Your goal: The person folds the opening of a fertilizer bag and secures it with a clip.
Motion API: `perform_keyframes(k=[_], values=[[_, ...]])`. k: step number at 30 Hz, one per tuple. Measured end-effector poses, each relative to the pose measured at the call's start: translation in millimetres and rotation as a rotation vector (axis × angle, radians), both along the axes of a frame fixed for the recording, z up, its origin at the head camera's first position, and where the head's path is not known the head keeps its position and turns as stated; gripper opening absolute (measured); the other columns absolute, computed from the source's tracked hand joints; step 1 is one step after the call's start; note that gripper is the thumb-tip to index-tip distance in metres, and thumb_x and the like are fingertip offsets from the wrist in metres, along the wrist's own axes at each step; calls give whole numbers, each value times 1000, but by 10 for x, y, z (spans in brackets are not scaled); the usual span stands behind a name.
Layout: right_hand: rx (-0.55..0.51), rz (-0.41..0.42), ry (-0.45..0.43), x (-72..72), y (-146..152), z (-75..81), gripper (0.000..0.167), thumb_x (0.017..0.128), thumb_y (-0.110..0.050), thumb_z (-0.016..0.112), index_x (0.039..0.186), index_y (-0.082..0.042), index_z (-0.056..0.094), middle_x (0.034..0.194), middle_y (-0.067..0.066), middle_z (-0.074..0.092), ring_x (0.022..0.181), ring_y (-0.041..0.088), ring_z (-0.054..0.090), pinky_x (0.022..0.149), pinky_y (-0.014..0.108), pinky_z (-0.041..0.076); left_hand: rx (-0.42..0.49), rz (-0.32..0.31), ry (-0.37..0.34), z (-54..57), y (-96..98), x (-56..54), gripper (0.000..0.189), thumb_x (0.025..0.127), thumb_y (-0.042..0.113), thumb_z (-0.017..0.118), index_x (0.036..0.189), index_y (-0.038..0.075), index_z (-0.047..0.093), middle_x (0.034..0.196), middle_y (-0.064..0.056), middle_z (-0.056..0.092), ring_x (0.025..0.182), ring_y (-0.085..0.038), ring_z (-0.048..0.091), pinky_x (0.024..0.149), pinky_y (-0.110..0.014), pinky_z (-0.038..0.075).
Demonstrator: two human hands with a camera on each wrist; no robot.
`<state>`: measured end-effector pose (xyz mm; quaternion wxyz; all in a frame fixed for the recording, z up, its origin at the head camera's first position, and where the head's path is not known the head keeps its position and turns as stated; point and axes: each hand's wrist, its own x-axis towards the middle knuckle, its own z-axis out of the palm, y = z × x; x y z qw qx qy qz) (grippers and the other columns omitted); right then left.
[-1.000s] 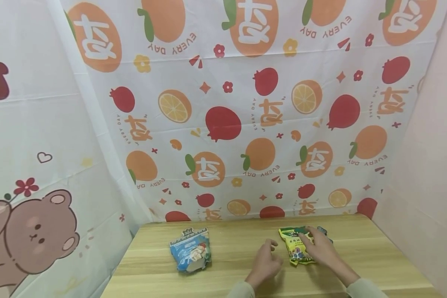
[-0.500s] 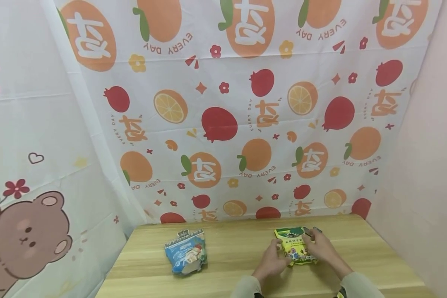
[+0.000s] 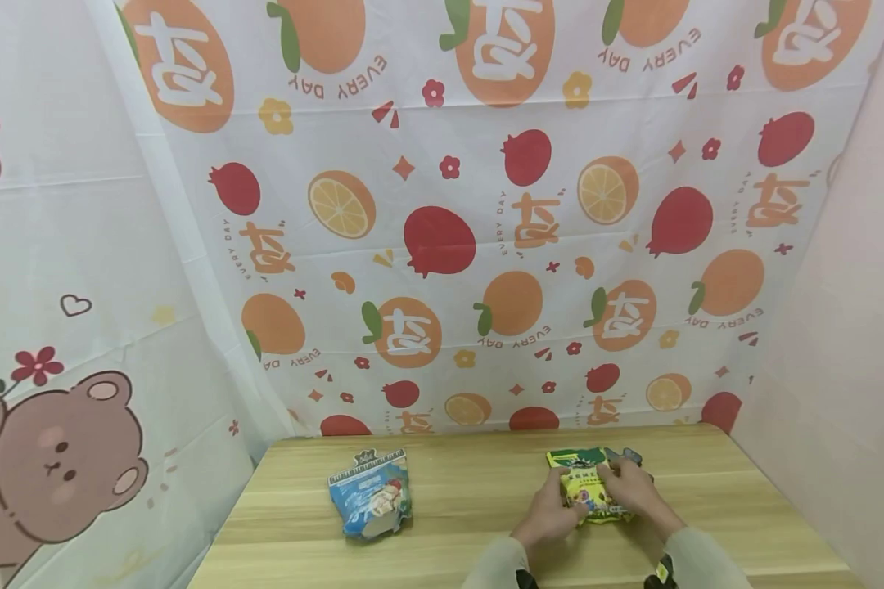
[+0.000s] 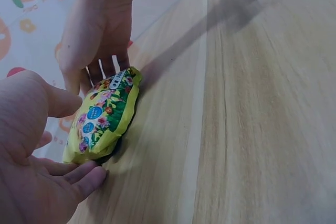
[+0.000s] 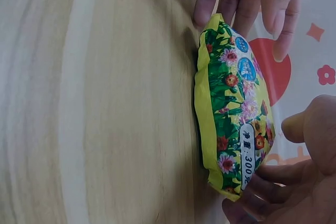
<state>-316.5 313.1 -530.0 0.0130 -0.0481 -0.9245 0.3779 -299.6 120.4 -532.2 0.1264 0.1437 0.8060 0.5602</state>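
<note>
A plump yellow and green packet [image 3: 589,487], printed with flowers and a 300 net weight label, lies on the table [image 3: 471,507] between both hands. My left hand [image 3: 548,511] is at its left end, fingertips at the packet's edge and thumb lifted above it. At the opposite end is my right hand [image 3: 633,491], its extended fingers touching the edge. The right thumb [image 5: 296,127] stands a little apart from the printed face. A grey-blue piece of something [image 3: 626,455] shows behind the packet's upper right corner, mostly hidden by the right hand.
A blue packet [image 3: 368,499] with a striped top band and a hang tab lies on the left of the table. Fruit-printed cloth [image 3: 442,327] hangs behind the table's far edge. On the left hangs a bear-printed cloth [image 3: 66,458]; a pale wall [image 3: 840,393] borders the right.
My left hand has moved right to the yellow and green packet's left edge. My right hand has shifted from over the packet's face to its right side. The blue packet stays put.
</note>
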Motion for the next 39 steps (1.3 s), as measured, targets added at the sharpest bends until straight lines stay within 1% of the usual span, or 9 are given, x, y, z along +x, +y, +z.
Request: perform_keyframes(k=[4, 9, 12, 15, 18, 24, 29, 31, 39], values=[[-66, -12, -30, -33, -15, -2, 40, 108, -26, 43, 109, 9, 63, 66, 6, 55, 56, 17, 47, 57, 34, 42, 26, -6, -6, 38, 4, -13, 62, 90, 17, 74, 144, 13, 44, 141, -23, 56, 125, -34, 58, 108, -59, 44], [-139, -26, -78, -93, -19, -14, 55, 108, -26, 40, 139, 19, 45, 59, 0, 46, 49, 12, 37, 55, 32, 43, 17, 3, -6, 75, -15, -16, 65, 89, 16, 74, 146, 12, 43, 142, -24, 54, 120, -33, 58, 106, -60, 45], [-161, -57, -93, -137, -10, -15, 55, 107, -26, 42, 138, 18, 47, 77, 17, 63, 64, 25, 58, 65, 38, 54, 32, 8, -32, 79, -12, -7, 65, 90, 16, 73, 147, 14, 42, 146, -24, 51, 126, -35, 55, 110, -62, 40], [-165, -84, -93, -157, -1, -11, 52, 106, -24, 44, 133, 19, 51, 116, 34, 63, 100, 39, 64, 83, 46, 57, 54, 16, -58, 77, -3, 5, 64, 90, 16, 74, 146, 15, 43, 149, -24, 49, 131, -37, 52, 113, -63, 37], [-215, -99, -105, -160, 0, -20, 49, 105, -21, 44, 132, 19, 52, 124, 39, 56, 83, 33, 64, 79, 45, 56, 60, 27, -62, 68, 0, 20, 64, 89, 14, 74, 146, 15, 44, 151, -25, 47, 135, -40, 50, 113, -65, 36], [-309, -124, -114, -158, 42, -41, 52, 104, -19, 47, 138, 20, 45, 140, 43, 44, 91, 35, 64, 77, 36, 56, 64, 40, -50, 66, 27, 50, 63, 88, 14, 74, 144, 17, 46, 154, -26, 44, 141, -44, 44, 115, -66, 33], [-406, -147, -131, -116, 54, -30, 49, 103, -17, 46, 136, 18, 48, 103, 21, 63, 71, 14, 56, 63, 26, 50, 91, 33, -24, 70, 10, 73, 60, 89, 12, 73, 143, 17, 46, 153, -26, 44, 139, -44, 46, 114, -66, 36], [-436, -149, -135, -90, 55, -23, 47, 103, -19, 45, 132, 18, 51, 93, 12, 64, 76, 16, 58, 66, 28, 51, 105, 29, -12, 69, 2, 78, 58, 90, 13, 72, 142, 17, 47, 153, -27, 45, 139, -43, 46, 113, -65, 37], [-501, -158, -162, -53, 52, -8, 48, 105, -22, 44, 135, 15, 50, 85, 4, 63, 71, 12, 55, 71, 30, 52, 131, 30, 13, 68, -37, 89, 56, 91, 12, 71, 142, 15, 47, 150, -28, 47, 130, -44, 54, 105, -63, 46]])
